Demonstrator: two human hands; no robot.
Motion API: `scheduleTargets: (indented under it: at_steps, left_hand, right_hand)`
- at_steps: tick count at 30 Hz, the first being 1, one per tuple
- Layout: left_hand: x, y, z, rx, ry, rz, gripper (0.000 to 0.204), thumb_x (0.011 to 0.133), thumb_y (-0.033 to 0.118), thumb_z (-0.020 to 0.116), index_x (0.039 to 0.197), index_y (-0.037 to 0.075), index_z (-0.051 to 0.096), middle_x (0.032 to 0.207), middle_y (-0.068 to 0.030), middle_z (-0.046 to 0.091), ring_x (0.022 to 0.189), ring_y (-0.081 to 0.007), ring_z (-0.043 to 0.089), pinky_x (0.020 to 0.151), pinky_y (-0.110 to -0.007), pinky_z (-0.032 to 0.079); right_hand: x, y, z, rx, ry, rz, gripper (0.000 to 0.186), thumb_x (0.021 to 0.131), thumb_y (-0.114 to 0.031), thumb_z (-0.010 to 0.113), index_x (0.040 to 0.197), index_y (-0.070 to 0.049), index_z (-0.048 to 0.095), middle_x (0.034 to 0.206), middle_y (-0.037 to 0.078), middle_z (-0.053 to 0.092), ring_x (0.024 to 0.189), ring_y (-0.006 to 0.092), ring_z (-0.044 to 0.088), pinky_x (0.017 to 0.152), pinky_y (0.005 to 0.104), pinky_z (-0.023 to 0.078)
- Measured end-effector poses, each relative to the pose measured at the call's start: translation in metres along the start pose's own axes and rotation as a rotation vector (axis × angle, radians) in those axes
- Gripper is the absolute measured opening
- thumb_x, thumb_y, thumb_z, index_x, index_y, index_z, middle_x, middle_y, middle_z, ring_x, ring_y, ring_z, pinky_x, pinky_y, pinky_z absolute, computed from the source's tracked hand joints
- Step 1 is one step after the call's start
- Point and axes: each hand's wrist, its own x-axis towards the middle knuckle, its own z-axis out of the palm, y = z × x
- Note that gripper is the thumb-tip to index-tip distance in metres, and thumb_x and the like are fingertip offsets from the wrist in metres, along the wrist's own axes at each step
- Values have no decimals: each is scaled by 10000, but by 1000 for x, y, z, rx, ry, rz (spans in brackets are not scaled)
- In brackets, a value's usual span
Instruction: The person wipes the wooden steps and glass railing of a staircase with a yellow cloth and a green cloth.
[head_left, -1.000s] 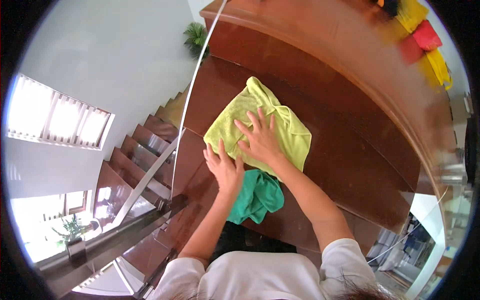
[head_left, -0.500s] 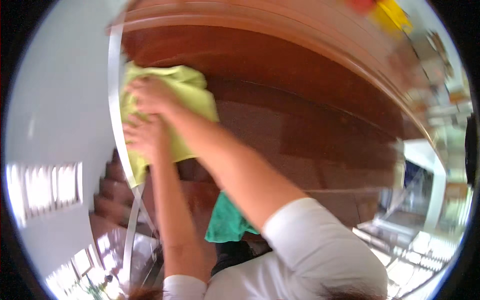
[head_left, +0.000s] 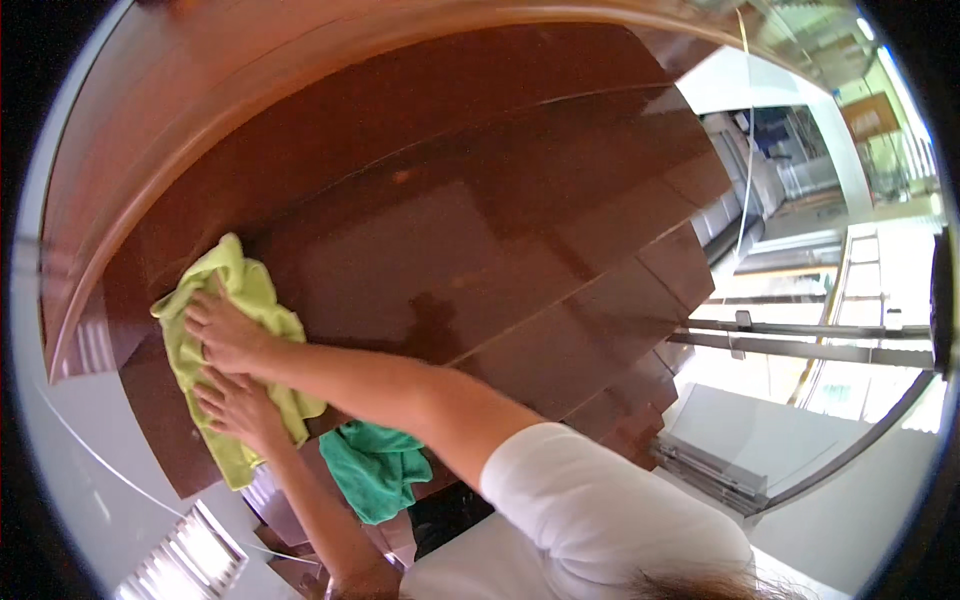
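A yellow-green cloth lies spread and wrinkled over the left end of a polished dark brown stone step. My right hand presses flat on the middle of the cloth, fingers stretched out. Just nearer to me, my left hand also rests flat on it, fingers spread apart. Both palms face down and hide part of the cloth. A crumpled green cloth lies close to my body, beyond the left forearm and partly under the right arm.
A brown riser with a rounded lip curves along the far side. More brown steps drop away at the right, beside a glass panel with a metal rail. A white wall with a slatted window stands at the lower left.
The view has turned, so the steps slant differently and more of the right side shows. Both hands stay on the yellow-green cloth, which now looks narrower and lies lower left in view.
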Motion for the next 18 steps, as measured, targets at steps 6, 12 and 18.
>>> scheduleTargets:
  at_steps: [6, 12, 18]
  left_hand:
    - [-99, 216, -124, -59, -26, 377, 598, 994, 441, 269, 1482, 94, 263, 1522, -242, 200, 1394, -411, 225, 1092, -593, 205]
    - [-202, 412, -208, -388, 77, 747, 639, 949, 431, 375, 1459, 54, 296, 1495, -273, 239, 1384, -439, 215, 1076, -628, 163]
    - [-273, 576, -264, -622, 154, 995, 605, 936, 390, 391, 1428, 41, 341, 1468, -270, 293, 1375, -423, 232, 1074, -627, 176]
  right_hand:
    - [-106, 171, -224, -70, -96, 87, 430, 786, -281, 624, 1195, -149, 598, 1256, 34, 529, 1251, 264, 447, 1086, 638, 189]
    - [-234, 321, -415, -535, -42, 371, 496, 794, -319, 602, 1269, -182, 555, 1250, 41, 526, 1219, 238, 466, 1058, 606, 275]
    - [-319, 413, -546, -682, 197, 846, 514, 819, -334, 562, 1311, -186, 527, 1347, 55, 483, 1280, 260, 423, 1071, 626, 223]
